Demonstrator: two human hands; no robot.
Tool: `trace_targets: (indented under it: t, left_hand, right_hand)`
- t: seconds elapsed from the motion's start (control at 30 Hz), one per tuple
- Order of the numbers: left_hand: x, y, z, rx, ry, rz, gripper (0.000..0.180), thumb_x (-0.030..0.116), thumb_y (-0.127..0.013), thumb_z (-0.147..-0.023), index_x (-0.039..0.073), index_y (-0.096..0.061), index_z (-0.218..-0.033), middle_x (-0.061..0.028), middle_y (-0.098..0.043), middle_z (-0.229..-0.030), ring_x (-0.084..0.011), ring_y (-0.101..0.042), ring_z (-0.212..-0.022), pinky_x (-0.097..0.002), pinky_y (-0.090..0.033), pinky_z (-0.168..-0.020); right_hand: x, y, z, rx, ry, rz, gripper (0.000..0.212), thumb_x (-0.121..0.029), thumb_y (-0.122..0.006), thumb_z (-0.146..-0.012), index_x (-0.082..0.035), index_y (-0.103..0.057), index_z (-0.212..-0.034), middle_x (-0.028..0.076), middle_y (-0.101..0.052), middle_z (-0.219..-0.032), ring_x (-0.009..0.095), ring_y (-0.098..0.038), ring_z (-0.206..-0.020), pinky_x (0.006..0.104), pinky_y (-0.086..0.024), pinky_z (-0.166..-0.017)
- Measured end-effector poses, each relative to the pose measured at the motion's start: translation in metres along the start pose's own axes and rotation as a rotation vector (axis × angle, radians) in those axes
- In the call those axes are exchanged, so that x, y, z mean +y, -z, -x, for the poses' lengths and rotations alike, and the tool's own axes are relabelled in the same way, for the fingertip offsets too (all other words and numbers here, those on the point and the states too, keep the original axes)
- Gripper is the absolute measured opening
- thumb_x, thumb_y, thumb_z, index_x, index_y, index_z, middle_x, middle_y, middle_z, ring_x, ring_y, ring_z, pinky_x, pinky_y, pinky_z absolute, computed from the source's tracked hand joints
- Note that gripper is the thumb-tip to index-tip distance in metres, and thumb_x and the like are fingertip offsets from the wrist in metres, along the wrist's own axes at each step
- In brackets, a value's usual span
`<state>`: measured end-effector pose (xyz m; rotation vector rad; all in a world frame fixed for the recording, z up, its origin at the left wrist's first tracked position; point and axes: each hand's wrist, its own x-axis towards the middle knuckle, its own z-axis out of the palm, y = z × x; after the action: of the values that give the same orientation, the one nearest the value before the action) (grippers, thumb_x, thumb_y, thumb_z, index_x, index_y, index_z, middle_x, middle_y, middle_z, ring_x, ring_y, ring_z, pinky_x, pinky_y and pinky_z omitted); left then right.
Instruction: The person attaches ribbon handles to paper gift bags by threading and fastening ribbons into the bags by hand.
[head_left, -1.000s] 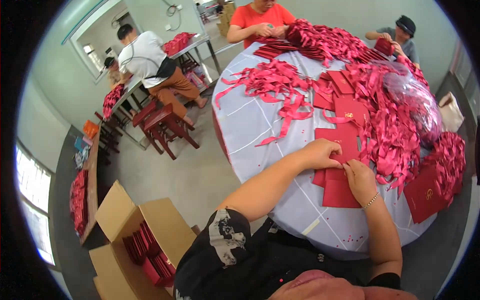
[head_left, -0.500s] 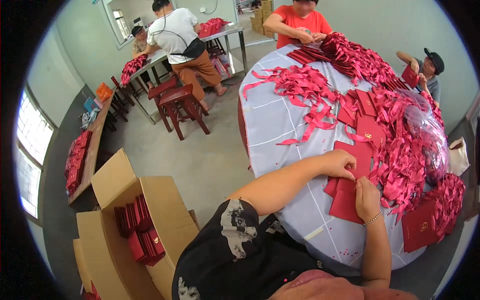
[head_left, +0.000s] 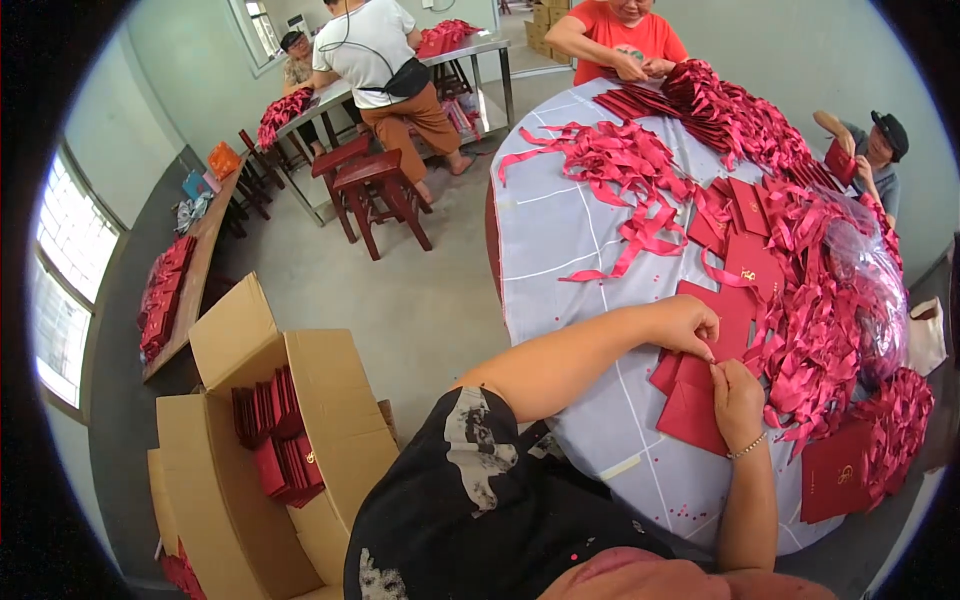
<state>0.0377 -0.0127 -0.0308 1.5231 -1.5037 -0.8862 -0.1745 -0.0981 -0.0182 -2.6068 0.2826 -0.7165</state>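
A flat red paper bag [head_left: 693, 418] lies on the near part of the round table, over other flat red pieces. Above its far edge my left hand [head_left: 684, 327] is closed, thumb and forefinger pinched together. My right hand [head_left: 739, 402] grips the bag's right side, its fingertips nearly meeting those of the left. Whatever small part is between the fingertips is too small to make out. Another flat red bag [head_left: 725, 308] lies just beyond my left hand. Dark pink ribbons [head_left: 808, 345] are heaped right of my hands.
White cloth with a line grid covers the table [head_left: 545, 240]; small red dots lie on it. Clear plastic wrap [head_left: 868, 290] rests on the ribbons. An open carton [head_left: 340, 400] of red bags stands at left. Other people work across the table and behind, near red stools [head_left: 385, 185].
The view has shifted slightly, so the room appears moved to the right. My two hands stay pinched close together at the bag's edge, with only slight finger movement.
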Motion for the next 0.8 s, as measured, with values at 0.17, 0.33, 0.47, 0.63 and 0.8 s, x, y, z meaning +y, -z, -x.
trace_targets:
  t: [0.17,0.33,0.47,0.63,0.8]
  left_hand:
    - [0.009,0.003,0.002,-0.015,0.055,0.052,0.035,0.017,-0.087,-0.075,0.001,-0.066,-0.099,-0.0045,-0.065,-0.078,-0.0112,-0.06,-0.058,-0.0279,-0.049,-0.053]
    - [0.011,0.002,0.004,0.01,0.084,0.1,0.035,0.018,-0.087,-0.075,0.002,-0.066,-0.099,-0.0029,-0.064,-0.078,-0.0089,-0.059,-0.06,-0.0274,-0.048,-0.053]
    - [0.009,0.001,0.003,0.016,0.047,0.065,0.035,0.018,-0.088,-0.074,0.004,-0.068,-0.099,-0.001,-0.064,-0.078,-0.0068,-0.055,-0.06,-0.0256,-0.046,-0.055]
    - [0.007,-0.001,0.003,0.079,-0.042,-0.105,0.041,0.021,-0.089,-0.07,0.005,-0.068,-0.1,-0.0009,-0.063,-0.078,-0.0084,-0.055,-0.066,-0.0272,-0.047,-0.062]
    - [0.001,-0.005,0.002,0.119,-0.099,-0.108,0.041,0.022,-0.089,-0.069,0.005,-0.069,-0.1,-0.0017,-0.064,-0.081,-0.0094,-0.056,-0.07,-0.0283,-0.047,-0.065]
  right_hand:
    - [0.0,0.0,0.001,0.065,-0.008,-0.111,0.009,-0.007,-0.063,-0.095,0.001,-0.062,-0.089,0.017,-0.06,-0.076,0.033,-0.06,-0.067,0.0382,-0.047,-0.061]
    - [-0.003,0.002,0.003,0.073,-0.003,-0.101,0.006,-0.004,-0.06,-0.095,0.002,-0.063,-0.093,0.017,-0.061,-0.078,0.031,-0.06,-0.068,0.0372,-0.047,-0.062]
    - [-0.002,0.001,0.003,0.083,0.0,-0.127,0.011,-0.004,-0.06,-0.094,0.001,-0.066,-0.101,0.017,-0.062,-0.08,0.033,-0.062,-0.072,0.0391,-0.049,-0.064]
    - [0.004,-0.001,0.004,0.098,-0.039,-0.251,0.018,0.0,-0.061,-0.093,0.003,-0.069,-0.109,0.011,-0.063,-0.078,0.022,-0.062,-0.066,0.0322,-0.049,-0.061]
    - [0.015,-0.005,0.007,0.095,-0.16,-0.393,0.013,-0.001,-0.065,-0.091,0.003,-0.071,-0.103,0.008,-0.067,-0.076,0.012,-0.06,-0.063,0.0265,-0.048,-0.059]
